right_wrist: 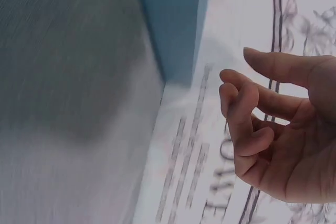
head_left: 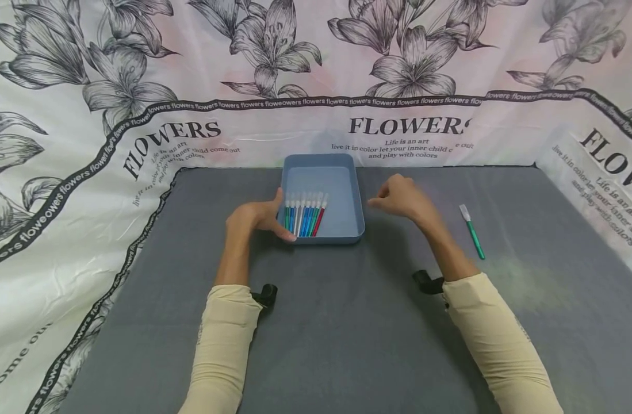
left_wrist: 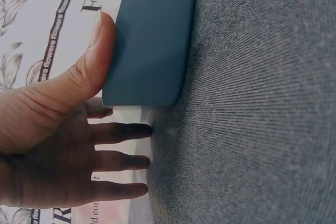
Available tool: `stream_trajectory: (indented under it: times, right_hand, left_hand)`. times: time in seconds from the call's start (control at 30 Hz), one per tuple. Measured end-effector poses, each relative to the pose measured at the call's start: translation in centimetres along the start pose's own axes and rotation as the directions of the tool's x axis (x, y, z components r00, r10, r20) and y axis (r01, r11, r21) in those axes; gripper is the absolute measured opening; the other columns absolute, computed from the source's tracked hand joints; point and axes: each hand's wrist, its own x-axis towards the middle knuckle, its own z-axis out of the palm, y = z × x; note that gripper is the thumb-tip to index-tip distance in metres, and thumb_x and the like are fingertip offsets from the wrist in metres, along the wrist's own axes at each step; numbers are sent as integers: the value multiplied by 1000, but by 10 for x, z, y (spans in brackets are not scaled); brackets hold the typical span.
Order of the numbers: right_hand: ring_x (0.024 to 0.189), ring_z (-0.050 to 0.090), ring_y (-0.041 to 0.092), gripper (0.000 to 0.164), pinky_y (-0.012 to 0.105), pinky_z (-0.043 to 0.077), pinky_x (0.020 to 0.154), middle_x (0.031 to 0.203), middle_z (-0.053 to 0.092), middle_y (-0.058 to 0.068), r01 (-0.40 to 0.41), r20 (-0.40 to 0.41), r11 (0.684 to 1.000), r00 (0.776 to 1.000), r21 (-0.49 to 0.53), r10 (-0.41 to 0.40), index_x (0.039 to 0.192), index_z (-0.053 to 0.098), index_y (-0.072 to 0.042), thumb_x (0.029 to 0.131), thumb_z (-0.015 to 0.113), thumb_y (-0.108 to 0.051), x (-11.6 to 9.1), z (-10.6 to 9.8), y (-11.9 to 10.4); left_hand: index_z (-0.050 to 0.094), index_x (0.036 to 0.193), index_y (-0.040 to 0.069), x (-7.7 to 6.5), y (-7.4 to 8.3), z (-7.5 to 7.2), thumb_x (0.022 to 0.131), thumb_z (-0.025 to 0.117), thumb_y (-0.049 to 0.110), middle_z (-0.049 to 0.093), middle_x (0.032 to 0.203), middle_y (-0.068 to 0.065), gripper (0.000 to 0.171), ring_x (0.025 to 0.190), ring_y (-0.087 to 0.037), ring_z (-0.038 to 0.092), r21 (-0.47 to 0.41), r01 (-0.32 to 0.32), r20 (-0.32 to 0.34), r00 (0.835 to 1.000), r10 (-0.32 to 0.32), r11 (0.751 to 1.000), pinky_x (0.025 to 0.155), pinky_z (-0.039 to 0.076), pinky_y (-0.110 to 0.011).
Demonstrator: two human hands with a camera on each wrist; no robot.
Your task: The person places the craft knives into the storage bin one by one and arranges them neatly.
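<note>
A blue-grey rectangular tray [head_left: 343, 198] sits toward the back of the table. Along its left part lies a row of several slim felt-tip pens [head_left: 305, 217] with pale caps, in green, blue, grey and red. At the tray's near left corner is my left hand [head_left: 256, 217], its thumb against the near rim and its other fingers stretched straight beside the left wall. My right hand [head_left: 401, 196] hovers just right of the tray, fingers loosely curled, thumb apart from the index finger, holding nothing. Farther right lies one green felt-tip pen [head_left: 473, 234] with a pale cap.
Dark grey cloth [head_left: 336, 333] covers the table. A white flower-printed sheet [head_left: 284, 129] hangs behind it and along both sides, close behind the tray. Both wrists wear a black camera mount, the left one [head_left: 266, 295] near the cuff.
</note>
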Motion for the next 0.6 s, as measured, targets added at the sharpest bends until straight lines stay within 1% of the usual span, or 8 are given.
stream_trajectory:
  times: [0.03, 0.1, 0.13, 0.17, 0.23, 0.37, 0.47, 0.6]
  right_hand:
    - [71, 55, 22, 35, 37, 45, 66, 80, 71, 15, -8, 3, 1000, 1000, -9, 8, 100, 79, 6, 101, 67, -27, -3, -3, 6]
    - [84, 66, 31, 40, 43, 51, 72, 102, 76, 27, -30, 16, 999, 999, -28, 30, 112, 76, 8, 103, 65, -28, -10, -10, 20]
    - [87, 68, 34, 42, 46, 53, 74, 107, 75, 30, -46, 16, 998, 999, -40, 47, 115, 75, 10, 103, 64, -29, -14, -14, 29]
    - [97, 70, 39, 44, 50, 55, 79, 118, 73, 31, -62, 17, 997, 998, -48, 62, 120, 73, 10, 104, 64, -29, -20, -18, 38]
    - [99, 70, 44, 46, 55, 56, 81, 115, 73, 33, -93, 14, 994, 995, -61, 94, 123, 70, 13, 104, 63, -29, -28, -25, 57]
    - [108, 67, 52, 50, 63, 54, 87, 117, 70, 37, -159, 18, 983, 987, -96, 162, 127, 66, 16, 105, 60, -29, -44, -39, 95]
    - [113, 62, 57, 52, 65, 52, 88, 124, 66, 39, -193, 30, 973, 980, -129, 198, 127, 64, 17, 105, 60, -30, -52, -46, 121]
    - [114, 59, 61, 51, 66, 52, 88, 120, 68, 39, -211, 45, 966, 975, -148, 220, 124, 64, 19, 104, 60, -28, -62, -54, 149]
  left_hand:
    - [-25, 164, 29, 0, -1, 0, 85, 81, 59, -3, 178, -12, 136, 165, -38, 8, -5, 2, -1, 1000, -2, 1000, 129, 21, -61]
    - [-25, 164, 30, -2, -2, 0, 85, 81, 60, -5, 178, -12, 136, 165, -38, 7, -8, 6, -1, 1000, -6, 1000, 129, 21, -62]
    - [-25, 164, 30, -1, -2, 1, 85, 81, 60, -5, 178, -12, 135, 165, -39, 8, -8, 10, -3, 1000, -10, 1000, 128, 22, -62]
    - [-25, 164, 31, -2, -1, 2, 84, 81, 60, -5, 179, -12, 136, 165, -39, 8, -10, 14, -5, 1000, -14, 1000, 128, 22, -63]
    - [-25, 164, 32, -2, 0, 2, 84, 81, 61, -5, 179, -11, 136, 165, -39, 9, -10, 23, -8, 1000, -23, 1000, 128, 23, -63]
    - [-24, 164, 33, -2, 0, 3, 83, 82, 61, -4, 179, -11, 137, 165, -39, 10, -11, 24, -14, 1000, -24, 1000, 127, 24, -63]
    - [-23, 165, 34, -2, -2, 4, 82, 83, 62, -4, 179, -12, 137, 164, -40, 11, -18, 36, -24, 999, -36, 999, 126, 24, -65]
    - [-22, 165, 35, -1, -4, 6, 81, 84, 61, -5, 179, -12, 138, 164, -40, 11, -35, 45, -36, 998, -46, 998, 126, 24, -66]
